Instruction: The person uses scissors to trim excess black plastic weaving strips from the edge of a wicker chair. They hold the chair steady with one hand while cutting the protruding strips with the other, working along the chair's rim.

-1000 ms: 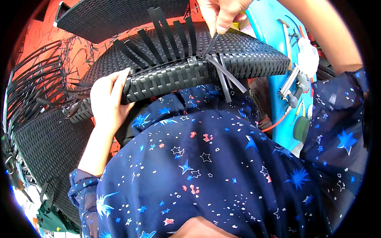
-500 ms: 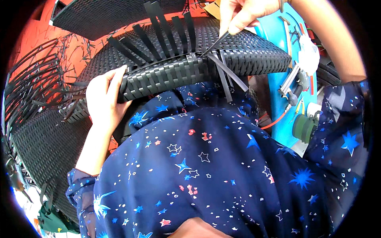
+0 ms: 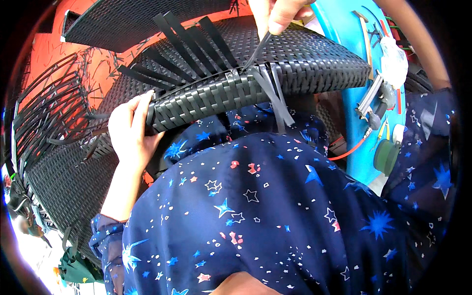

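Across my lap lies a black woven rattan seat panel (image 3: 206, 101), its thick rim facing me. At its left end my left hand (image 3: 129, 125) is closed round the edge. Up at the top, my right hand (image 3: 279, 14) pinches a thin black plastic strip (image 3: 258, 51) that runs down to the rim near the middle. Several loose strips (image 3: 191, 46) fan up and to the left from the rim. Just right of the held strip, a few cut ends (image 3: 274, 98) hang down over the front.
A blue table (image 3: 361, 160) on the right bears a hammer (image 3: 366, 37), a tool with an orange air hose (image 3: 351, 150), a plastic bag (image 3: 393, 61) and a green roll (image 3: 387, 156). Other woven pieces (image 3: 64, 182) and bent strips (image 3: 49, 108) crowd the left, over a red floor (image 3: 98, 83).
My right hand has moved left and away from me with the strip, which stands steeper. The fanned strips lean further left. My left hand keeps its hold.
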A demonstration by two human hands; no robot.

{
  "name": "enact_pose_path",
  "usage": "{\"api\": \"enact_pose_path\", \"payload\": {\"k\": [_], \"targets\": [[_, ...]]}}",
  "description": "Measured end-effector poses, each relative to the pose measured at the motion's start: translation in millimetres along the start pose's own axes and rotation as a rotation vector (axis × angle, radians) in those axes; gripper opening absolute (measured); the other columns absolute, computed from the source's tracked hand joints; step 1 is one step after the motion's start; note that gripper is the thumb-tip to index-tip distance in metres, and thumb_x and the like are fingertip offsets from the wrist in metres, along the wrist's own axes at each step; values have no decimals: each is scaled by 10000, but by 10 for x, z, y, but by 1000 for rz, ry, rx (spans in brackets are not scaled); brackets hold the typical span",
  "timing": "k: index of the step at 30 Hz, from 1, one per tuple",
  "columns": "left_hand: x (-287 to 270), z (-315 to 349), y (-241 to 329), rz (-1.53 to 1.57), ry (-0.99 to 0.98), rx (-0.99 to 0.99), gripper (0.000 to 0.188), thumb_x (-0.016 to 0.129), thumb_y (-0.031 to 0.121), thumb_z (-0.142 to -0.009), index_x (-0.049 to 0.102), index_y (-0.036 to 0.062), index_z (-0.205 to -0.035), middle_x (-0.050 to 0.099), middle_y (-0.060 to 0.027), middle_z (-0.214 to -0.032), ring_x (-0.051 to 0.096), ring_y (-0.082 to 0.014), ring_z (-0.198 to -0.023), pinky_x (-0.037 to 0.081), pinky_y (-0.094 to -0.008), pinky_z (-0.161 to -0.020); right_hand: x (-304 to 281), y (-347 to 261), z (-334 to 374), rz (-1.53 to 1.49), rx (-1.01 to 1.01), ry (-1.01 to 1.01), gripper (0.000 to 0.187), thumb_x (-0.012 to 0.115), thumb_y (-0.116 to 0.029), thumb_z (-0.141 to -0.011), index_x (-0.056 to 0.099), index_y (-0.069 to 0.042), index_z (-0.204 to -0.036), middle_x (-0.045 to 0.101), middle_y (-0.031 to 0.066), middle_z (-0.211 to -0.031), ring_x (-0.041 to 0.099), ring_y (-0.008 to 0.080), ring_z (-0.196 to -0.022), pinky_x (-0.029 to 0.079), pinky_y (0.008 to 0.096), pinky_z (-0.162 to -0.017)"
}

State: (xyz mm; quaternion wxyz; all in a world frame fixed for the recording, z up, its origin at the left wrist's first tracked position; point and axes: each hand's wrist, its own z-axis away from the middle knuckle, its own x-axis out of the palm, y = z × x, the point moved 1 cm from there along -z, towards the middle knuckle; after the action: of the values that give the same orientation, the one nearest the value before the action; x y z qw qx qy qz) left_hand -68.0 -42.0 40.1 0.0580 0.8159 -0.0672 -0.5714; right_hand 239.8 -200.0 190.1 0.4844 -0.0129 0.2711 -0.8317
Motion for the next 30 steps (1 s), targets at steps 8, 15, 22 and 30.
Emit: {"api": "enact_pose_path", "payload": {"k": [8,15,22,30], "targets": [[21,3,5,8,-15,-4,854,894,76,-535,639,101,-1349,684,-121,-1154,646,-333,-1038,503,-449,-934,-54,-26,-104,20,23,-21,291,683,-206,-973,728,-9,-1182,770,111,-1002,693,198,-841,547,343,-751],[-19,51,10,24,-32,-8,844,887,64,-543,642,96,-1350,683,-117,-1164,645,-327,-1041,499,-443,-939,-51,-73,-153,45,36,-24,279,683,-204,-962,737,-3,-1148,770,134,-989,707,230,-843,549,361,-757],[20,61,-44,65,-8,40,809,875,86,-566,649,93,-1343,673,-97,-1151,643,-298,-1011,497,-426,-917,311,-106,-61,130,1,151,269,683,-202,-951,746,2,-1114,771,158,-975,722,263,-845,552,379,-764],[63,58,-39,60,37,26,788,864,80,-581,651,104,-1340,672,-85,-1152,641,-294,-1021,491,-425,-929,652,-492,154,388,199,474,189,677,-183,-904,769,-52,-1005,740,175,-917,717,325,-873,548,424,-799]]}}
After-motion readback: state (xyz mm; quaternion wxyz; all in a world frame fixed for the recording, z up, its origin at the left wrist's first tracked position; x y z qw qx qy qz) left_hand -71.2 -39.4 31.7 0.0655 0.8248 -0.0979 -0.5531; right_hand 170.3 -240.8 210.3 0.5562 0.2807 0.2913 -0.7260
